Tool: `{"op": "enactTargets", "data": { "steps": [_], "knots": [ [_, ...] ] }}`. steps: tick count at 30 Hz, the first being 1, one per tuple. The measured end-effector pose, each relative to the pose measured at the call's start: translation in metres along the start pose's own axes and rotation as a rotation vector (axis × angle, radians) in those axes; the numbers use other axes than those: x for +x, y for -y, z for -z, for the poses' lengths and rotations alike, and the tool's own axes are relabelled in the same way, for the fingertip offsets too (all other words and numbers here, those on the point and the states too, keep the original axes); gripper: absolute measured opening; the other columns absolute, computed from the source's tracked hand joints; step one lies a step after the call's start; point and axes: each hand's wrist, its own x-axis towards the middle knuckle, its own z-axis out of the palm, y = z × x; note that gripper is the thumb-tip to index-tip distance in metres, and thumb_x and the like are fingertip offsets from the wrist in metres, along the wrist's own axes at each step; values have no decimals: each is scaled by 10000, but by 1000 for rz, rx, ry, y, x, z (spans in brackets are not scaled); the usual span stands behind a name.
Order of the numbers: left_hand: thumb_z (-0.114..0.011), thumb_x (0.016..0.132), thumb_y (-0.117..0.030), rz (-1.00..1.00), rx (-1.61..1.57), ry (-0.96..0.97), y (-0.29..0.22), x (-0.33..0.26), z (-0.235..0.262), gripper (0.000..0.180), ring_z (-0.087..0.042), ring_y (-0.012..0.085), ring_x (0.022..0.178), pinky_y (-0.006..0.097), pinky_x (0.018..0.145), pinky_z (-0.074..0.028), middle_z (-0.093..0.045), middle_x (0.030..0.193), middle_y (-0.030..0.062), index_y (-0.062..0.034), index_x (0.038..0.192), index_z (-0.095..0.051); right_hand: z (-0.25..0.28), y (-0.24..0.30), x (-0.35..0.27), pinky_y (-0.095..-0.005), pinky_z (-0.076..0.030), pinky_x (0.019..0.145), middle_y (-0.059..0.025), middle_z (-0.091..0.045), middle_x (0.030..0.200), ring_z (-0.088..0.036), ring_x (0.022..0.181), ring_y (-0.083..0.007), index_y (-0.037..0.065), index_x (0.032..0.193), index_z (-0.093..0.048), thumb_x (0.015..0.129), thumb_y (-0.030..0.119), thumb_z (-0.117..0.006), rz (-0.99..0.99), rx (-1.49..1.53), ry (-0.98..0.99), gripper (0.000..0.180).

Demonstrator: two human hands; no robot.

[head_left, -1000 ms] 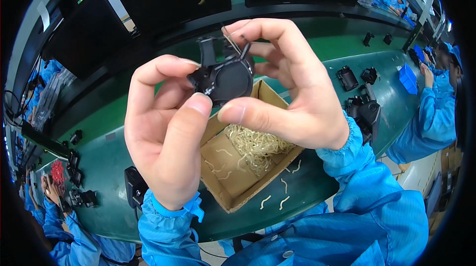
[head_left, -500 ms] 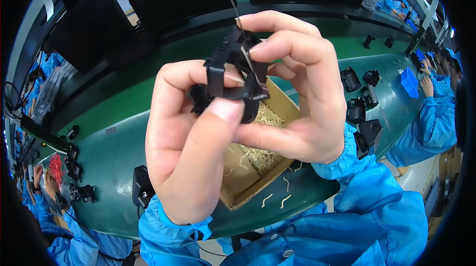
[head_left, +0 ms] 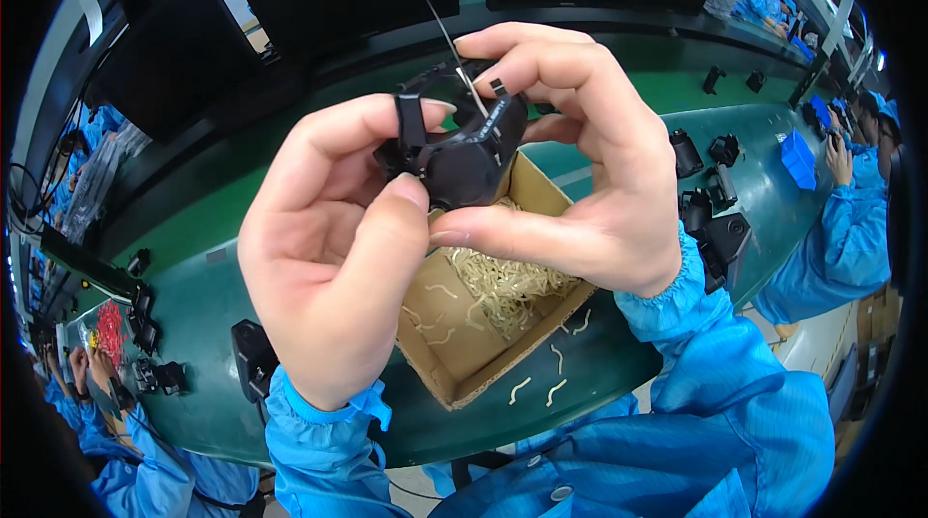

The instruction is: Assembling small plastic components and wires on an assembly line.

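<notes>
A black plastic housing [head_left: 466, 168] is held up in front of me by both hands. From its top rises a thin dark cable [head_left: 441, 23] with a small gold-coloured tip. My left hand [head_left: 324, 238] grips the housing's left side, thumb on the near face and index finger hooked at the frame-like opening. On the other side, my right hand [head_left: 619, 180] has its thumb under the lower edge, while its upper fingers pinch around the foot of the cable. Some right fingertips are hidden behind the part. Below sits an open cardboard box [head_left: 459, 388] with many small cream-coloured strips [head_left: 512, 291].
Loose cream strips [head_left: 556, 359] lie beside the box on the green table [head_left: 338, 421]. Black housings [head_left: 720, 187] and a blue tray [head_left: 797, 160] stand at the right. A black device [head_left: 253, 359] is left of my wrist. Co-workers in blue sit on both sides.
The housing has turned, so more of its rounded near face shows. My left hand has shifted left and slightly up, and the cable tip has moved left and down.
</notes>
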Motion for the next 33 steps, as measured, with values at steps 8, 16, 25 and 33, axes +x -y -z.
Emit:
{"op": "enactTargets", "data": {
  "steps": [8,16,25,33],
  "knots": [
    [-484,804,54,-54,118,40,7,5,6,355,-557,170,1025,287,921,-422,-576,1118,142,46,1158,-495,-2,-6,5,-280,-488,737,-86,-534,1181,-570,993,-169,63,1040,-526,590,164,-831,46,-146,-45,553],
    [-495,851,-134,-216,295,-38,5,16,20,340,-510,246,1136,349,956,-394,-514,1247,208,22,1150,-534,46,-156,1,-411,-470,805,-120,-586,1034,-586,934,-323,50,1006,-548,677,296,-691,-642,-857,-58,435],
    [-498,854,-86,-142,256,77,5,14,17,183,-545,170,1020,277,874,-401,-600,1096,153,10,986,-582,1,-203,-23,-377,-415,941,-297,-504,1179,-507,1107,-381,-31,1231,-442,686,379,-743,-733,-429,227,746],
    [-468,886,-96,-100,270,40,7,17,15,225,-552,163,990,280,869,-413,-613,1068,128,13,1053,-572,18,-117,7,-232,-430,779,-30,-568,900,-522,854,-78,67,1294,-343,816,-29,-592,-480,437,258,547]
  ]
}}
